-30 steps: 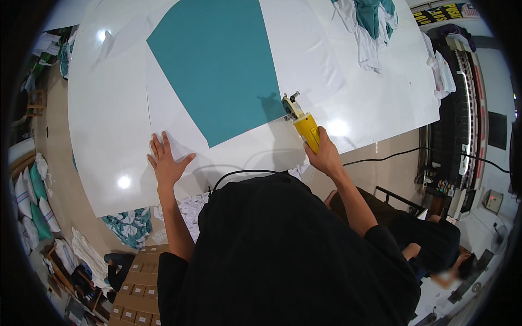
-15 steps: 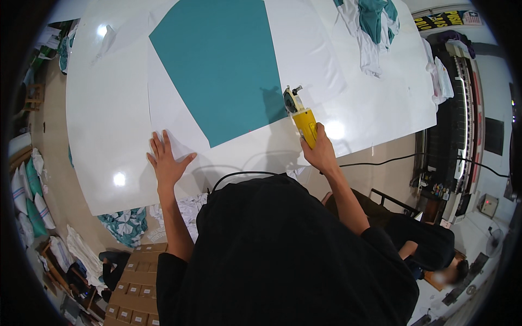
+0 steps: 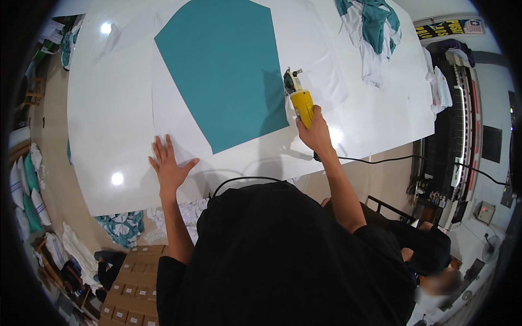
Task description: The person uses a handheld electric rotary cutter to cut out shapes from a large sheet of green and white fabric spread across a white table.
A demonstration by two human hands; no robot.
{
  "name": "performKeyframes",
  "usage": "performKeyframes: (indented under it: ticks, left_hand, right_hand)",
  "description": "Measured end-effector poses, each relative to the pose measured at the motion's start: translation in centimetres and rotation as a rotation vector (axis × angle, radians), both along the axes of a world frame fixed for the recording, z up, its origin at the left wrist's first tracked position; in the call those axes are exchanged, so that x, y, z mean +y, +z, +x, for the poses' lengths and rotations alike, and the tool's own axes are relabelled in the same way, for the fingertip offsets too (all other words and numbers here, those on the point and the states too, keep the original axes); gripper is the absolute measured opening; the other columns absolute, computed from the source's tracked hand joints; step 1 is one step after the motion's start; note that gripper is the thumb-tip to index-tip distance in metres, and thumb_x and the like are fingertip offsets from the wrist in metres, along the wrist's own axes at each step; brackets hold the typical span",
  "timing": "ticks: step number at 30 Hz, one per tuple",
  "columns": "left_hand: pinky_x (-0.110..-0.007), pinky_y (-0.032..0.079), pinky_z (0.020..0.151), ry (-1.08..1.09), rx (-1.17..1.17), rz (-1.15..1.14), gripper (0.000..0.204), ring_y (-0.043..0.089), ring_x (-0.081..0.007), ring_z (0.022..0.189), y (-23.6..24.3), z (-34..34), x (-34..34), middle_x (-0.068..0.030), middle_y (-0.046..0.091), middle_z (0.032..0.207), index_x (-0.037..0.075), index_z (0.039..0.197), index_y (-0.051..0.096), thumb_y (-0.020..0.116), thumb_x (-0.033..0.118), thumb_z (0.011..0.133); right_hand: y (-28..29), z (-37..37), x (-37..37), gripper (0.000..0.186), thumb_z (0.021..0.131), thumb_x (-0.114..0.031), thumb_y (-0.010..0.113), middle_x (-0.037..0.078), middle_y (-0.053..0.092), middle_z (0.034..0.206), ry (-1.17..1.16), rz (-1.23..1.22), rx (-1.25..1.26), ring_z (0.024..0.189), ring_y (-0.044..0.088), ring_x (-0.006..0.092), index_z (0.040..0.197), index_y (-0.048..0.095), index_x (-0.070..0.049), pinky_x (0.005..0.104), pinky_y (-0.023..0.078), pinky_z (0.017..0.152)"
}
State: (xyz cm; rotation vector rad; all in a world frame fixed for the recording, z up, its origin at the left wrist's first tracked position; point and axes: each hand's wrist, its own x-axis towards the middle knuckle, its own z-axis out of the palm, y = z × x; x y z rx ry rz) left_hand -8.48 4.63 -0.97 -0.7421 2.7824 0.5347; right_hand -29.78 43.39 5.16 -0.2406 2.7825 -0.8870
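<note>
My right hand (image 3: pixel 314 130) grips the yellow body of an electric rotary fabric cutter (image 3: pixel 300 102). The cutter's head stands at the right edge of a large teal panel (image 3: pixel 223 76), a little above its lower right corner. Under the teal panel lies white sheet material (image 3: pixel 321 65), showing on both sides of it. My left hand (image 3: pixel 171 165) rests flat with fingers spread on the white surface, left of the panel's lower tip. From the cutter's rear a black cord (image 3: pixel 380 161) runs off to the right. The blade itself is too small to make out.
A bunched teal and white cloth (image 3: pixel 375 32) lies at the table's far right. Below the white table (image 3: pixel 103 136) are a patterned cloth heap (image 3: pixel 122 225) and stacked cardboard boxes (image 3: pixel 136 271). Another person (image 3: pixel 429 250) is at the lower right, near a long machine (image 3: pixel 454 125).
My right hand has moved the cutter forward along the teal panel's right edge, away from its lower corner. My left hand stays flat in place. The view has shifted slightly.
</note>
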Motion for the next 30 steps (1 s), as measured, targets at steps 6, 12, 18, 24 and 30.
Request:
performKeyframes:
  ticks: [6, 12, 18, 24, 30]
  left_hand:
    - [-0.068, 0.004, 0.121, 0.016, 0.003, 0.026, 0.123, 0.002, -0.0413, 0.159, 0.3, -0.2, 0.3, -0.0214, 0.005, 0.172, 0.012, 0.166, 0.016, 0.080, 0.063, 0.074]
    - [-0.068, 0.004, 0.121, 0.028, -0.017, 0.042, 0.125, 0.001, -0.0408, 0.159, 0.4, -0.3, 0.1, -0.0205, 0.003, 0.172, 0.012, 0.166, 0.014, 0.082, 0.061, 0.073]
    - [-0.066, 0.003, 0.122, 0.057, -0.051, 0.048, 0.127, 0.002, -0.0397, 0.159, 0.8, -0.7, 0.1, -0.0204, 0.004, 0.172, 0.013, 0.166, 0.015, 0.084, 0.061, 0.070]
    - [-0.065, 0.005, 0.123, 0.066, -0.058, 0.043, 0.130, 0.003, -0.0396, 0.159, 0.8, -0.5, 0.0, -0.0198, 0.005, 0.172, 0.013, 0.166, 0.017, 0.086, 0.062, 0.067]
    - [-0.065, 0.005, 0.123, 0.095, -0.077, 0.056, 0.133, 0.002, -0.0395, 0.159, 1.4, -1.2, 0.4, -0.0190, 0.004, 0.173, 0.013, 0.166, 0.017, 0.090, 0.058, 0.064]
  right_hand:
    - [-0.6, -3.7, -1.2, 0.051, 0.090, -0.022, 0.068, 0.039, 0.065, 0.099, 0.002, 0.033, 0.049, 0.090, 0.066, 0.0550, 0.120, 0.040, 0.007, 0.0572, 0.055, 0.077]
    - [-0.4, -7.9, -3.1, 0.045, 0.090, -0.022, 0.066, 0.038, 0.065, 0.099, -0.046, 0.075, -0.080, 0.086, 0.068, 0.0521, 0.114, 0.041, 0.006, 0.0547, 0.056, 0.075]
    - [0.3, -11.7, -5.2, 0.045, 0.089, -0.022, 0.066, 0.035, 0.064, 0.109, -0.060, 0.093, -0.123, 0.095, 0.068, 0.0508, 0.115, 0.041, 0.006, 0.0532, 0.056, 0.081]
    - [0.8, -15.4, -7.3, 0.047, 0.089, -0.024, 0.067, 0.034, 0.065, 0.105, -0.025, 0.110, -0.068, 0.087, 0.070, 0.0490, 0.113, 0.040, 0.006, 0.0526, 0.059, 0.074]
    - [-2.0, -20.0, -7.6, 0.051, 0.087, -0.026, 0.069, 0.036, 0.065, 0.101, 0.014, 0.123, 0.041, 0.090, 0.069, 0.0511, 0.113, 0.040, 0.006, 0.0543, 0.058, 0.078]
